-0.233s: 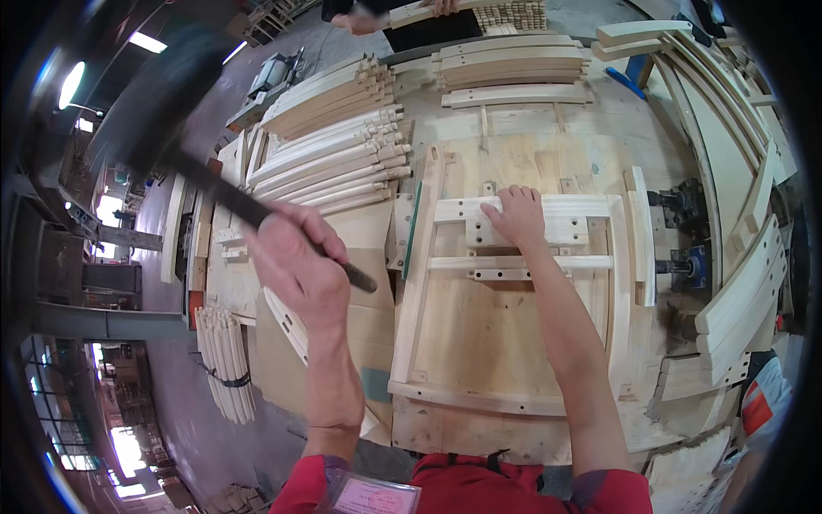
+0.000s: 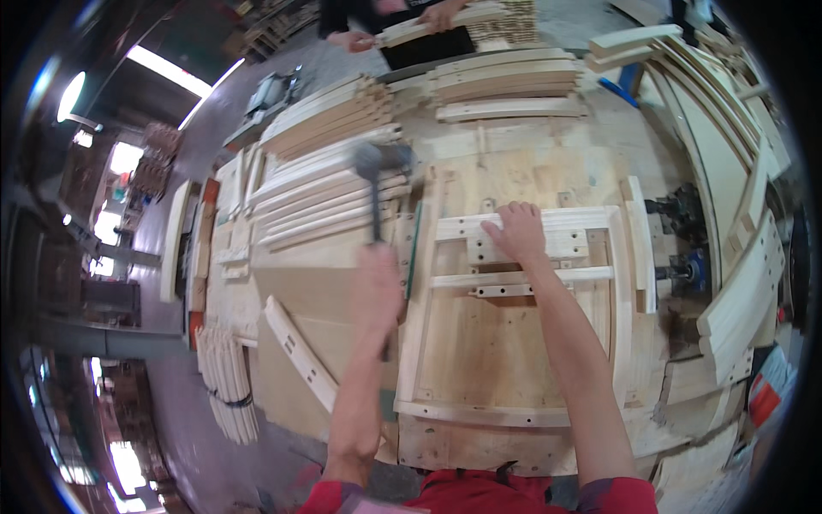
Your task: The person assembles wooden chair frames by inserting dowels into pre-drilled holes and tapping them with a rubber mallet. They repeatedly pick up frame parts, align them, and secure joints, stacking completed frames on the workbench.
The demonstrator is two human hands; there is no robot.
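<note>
A hammer (image 2: 374, 193) with a dark head and handle is in my left hand (image 2: 378, 287), its fingers wrapped round the handle. Motion blurs both, with the head raised up and away from me, left of a pale wooden frame (image 2: 479, 415). That frame lies flat on the plywood bench top, with side pieces, a near rail and crosspieces. My right hand (image 2: 519, 231) grips its far rail (image 2: 565, 219), fingers over the far edge and thumb to the left. Beneath that hand, a wooden block with dark holes (image 2: 561, 246) sits against the rail.
Stacked wooden slats (image 2: 330, 184) lie at left, curved rails (image 2: 505, 77) beyond the frame. Clamps (image 2: 685, 272) stand at right beside long curved pieces (image 2: 741, 283). A slotted slat (image 2: 300, 353) rests on cardboard. Across the bench, another person's hands (image 2: 441, 15) hold a wooden piece.
My left hand has swung the hammer rightward from the far left toward the frame. My right hand stays on the far rail. The view has shifted slightly.
</note>
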